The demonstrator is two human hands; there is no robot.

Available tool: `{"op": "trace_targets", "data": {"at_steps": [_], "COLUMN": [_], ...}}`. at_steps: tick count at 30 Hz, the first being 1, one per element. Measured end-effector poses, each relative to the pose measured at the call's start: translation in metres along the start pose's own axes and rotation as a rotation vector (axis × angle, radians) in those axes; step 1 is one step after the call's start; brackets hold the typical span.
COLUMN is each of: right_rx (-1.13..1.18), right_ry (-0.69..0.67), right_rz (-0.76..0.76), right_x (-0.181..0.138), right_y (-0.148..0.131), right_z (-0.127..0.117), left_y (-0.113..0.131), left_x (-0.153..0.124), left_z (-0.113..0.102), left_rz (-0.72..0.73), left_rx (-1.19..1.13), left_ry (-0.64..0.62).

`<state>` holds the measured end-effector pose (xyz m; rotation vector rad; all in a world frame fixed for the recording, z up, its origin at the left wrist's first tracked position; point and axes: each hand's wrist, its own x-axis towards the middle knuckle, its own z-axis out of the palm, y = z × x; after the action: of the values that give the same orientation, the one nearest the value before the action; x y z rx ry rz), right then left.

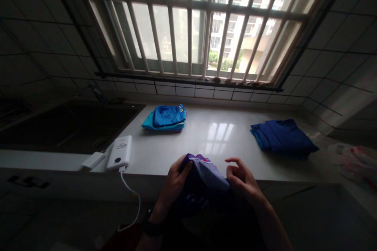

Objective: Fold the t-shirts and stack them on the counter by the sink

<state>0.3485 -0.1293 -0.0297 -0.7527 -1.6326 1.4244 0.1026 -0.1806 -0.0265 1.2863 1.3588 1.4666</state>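
Your left hand (175,182) is clenched around a bunched purple and lilac garment (203,176), its fingers closed over the upper edge, and a black wristband (150,223) circles that wrist. Your right hand (243,178) sits at the garment's right side with its fingers half curled. It is right up against the cloth, but you cannot tell from this view whether it is pinching the fabric or only resting beside it. The garment is at the near edge of a pale polished stone countertop (259,164), its lower part dropping into shadow below that edge.

Farther along the counter, ahead and to your left, lies a folded stack of bright blue and teal clothing (165,118). To your right lies a folded dark blue garment (282,137) with a teal edge showing. Left of your hands, a white power bank (119,152) rests near the counter edge, a thin white cable (129,200) hanging down from it, and a small white rectangular adapter (93,160) sits just beside it. Beyond them is a dark inset sink (70,125). A crumpled translucent plastic bag (353,160) lies at the far right, and a barred window (188,19) rises behind the counter.
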Motion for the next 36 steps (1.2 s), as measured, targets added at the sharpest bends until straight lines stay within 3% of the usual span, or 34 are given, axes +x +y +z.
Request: {"op": "trace_targets", "data": {"at_steps": [4, 8, 10, 14, 19, 27, 33, 36], "right_rx": [-0.161, -0.278, -0.301, -0.27, -0.212, -0.277, -0.551, -0.434], "right_ry": [-0.121, -0.35, -0.26, 0.009, 0.12, 0.249, -0.039, -0.201], "right_rz": [-0.052, 0.045, 0.042, -0.115, -0.147, -0.144, -0.071, -0.06], "right_x": [0.001, 0.002, 0.003, 0.005, 0.007, 0.009, 0.01, 0.009], "right_y": [-0.005, -0.004, -0.003, -0.011, -0.027, -0.034, -0.046, -0.04], "right_z": [0.004, 0.013, 0.014, 0.009, 0.008, -0.002, -0.013, -0.004], "left_y": [0.007, 0.008, 0.008, 0.011, 0.016, 0.018, 0.035, 0.045], "left_x": [-0.004, -0.004, -0.002, 0.002, 0.003, 0.004, 0.006, 0.012], "left_z": [0.003, 0.009, 0.008, 0.001, 0.005, 0.015, 0.015, 0.022], "left_rz": [0.114, 0.087, 0.065, 0.115, 0.314, 0.521, 0.444, 0.428], "left_rx": [-0.001, 0.064, 0.1, 0.156, 0.259, 0.196, 0.154, 0.152], "left_ry": [-0.182, -0.162, -0.145, -0.101, -0.196, 0.082, 0.145, 0.125]}}
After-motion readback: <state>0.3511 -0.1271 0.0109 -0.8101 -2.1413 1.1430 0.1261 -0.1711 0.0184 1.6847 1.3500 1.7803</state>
